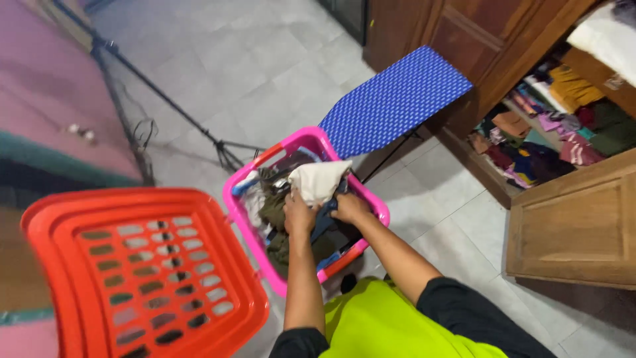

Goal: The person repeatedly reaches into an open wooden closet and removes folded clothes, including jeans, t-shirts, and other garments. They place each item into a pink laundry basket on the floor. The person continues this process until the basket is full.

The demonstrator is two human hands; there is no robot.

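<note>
A pink laundry basket (233, 202) stands on the floor, filled with mixed clothes. My left hand (298, 213) and my right hand (350, 207) are both inside it. Together they grip a cream-white garment (319, 179) that rises above the pile. Dark olive and blue clothes (273, 205) lie under and around my hands. My arms reach forward from dark sleeves over a bright yellow-green top.
An upturned orange plastic basket (139, 265) sits at the near left. A small blue patterned ironing board (394, 99) stands behind the pink basket. An open wooden wardrobe (563, 132) with stacked clothes is at the right. A black tripod (222, 149) stands on the grey tiled floor.
</note>
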